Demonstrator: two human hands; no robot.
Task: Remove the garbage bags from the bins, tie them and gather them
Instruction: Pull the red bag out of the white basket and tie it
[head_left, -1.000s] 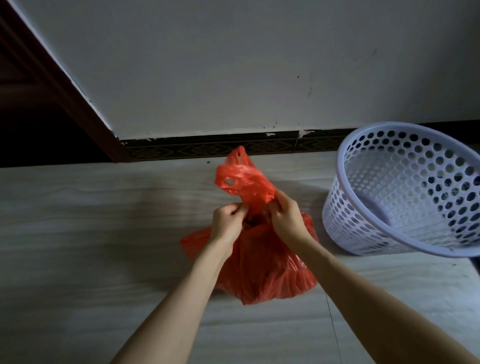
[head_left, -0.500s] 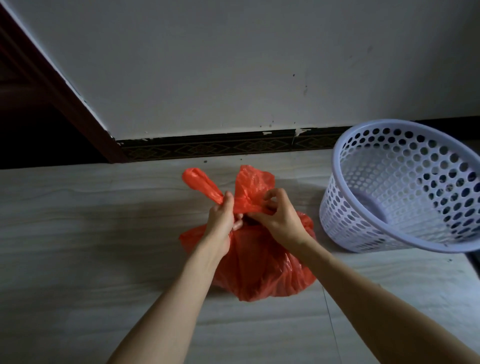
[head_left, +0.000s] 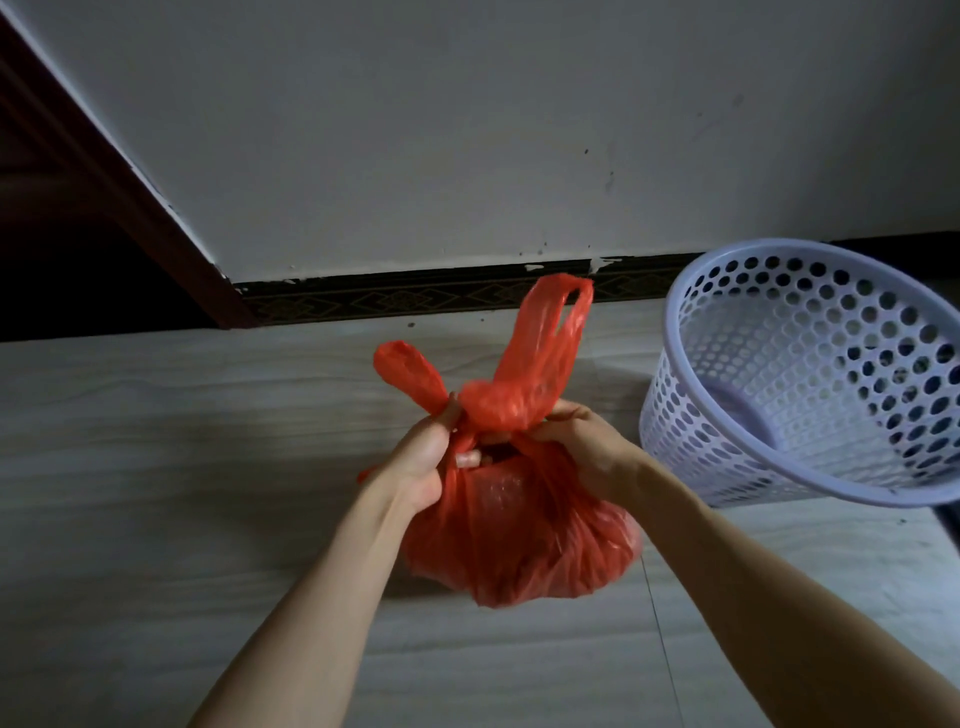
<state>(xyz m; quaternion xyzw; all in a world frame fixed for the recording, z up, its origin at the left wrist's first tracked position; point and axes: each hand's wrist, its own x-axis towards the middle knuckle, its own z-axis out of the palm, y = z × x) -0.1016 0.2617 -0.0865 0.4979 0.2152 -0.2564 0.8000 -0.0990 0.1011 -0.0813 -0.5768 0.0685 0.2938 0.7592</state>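
A full red garbage bag (head_left: 524, 540) sits on the pale wood-look floor in the middle of the view. Its two handles are crossed at the top, one loop sticking out to the left (head_left: 408, 374) and one standing up to the right (head_left: 550, 343). My left hand (head_left: 426, 462) pinches the bag's neck at the left loop's base. My right hand (head_left: 587, 452) grips the neck on the right side. A white perforated plastic bin (head_left: 810, 379) stands tilted just right of the bag, with no bag in it.
A white wall with a dark patterned skirting board (head_left: 415, 299) runs behind the bag. A dark brown door frame (head_left: 130, 208) slants down at the left, with a dark opening beyond it. Floor stretches to the left and in front.
The handles have been crossed over each other and pulled apart: one loop now stands up to the right, the other points left. Both hands have closed in on the bag's neck.
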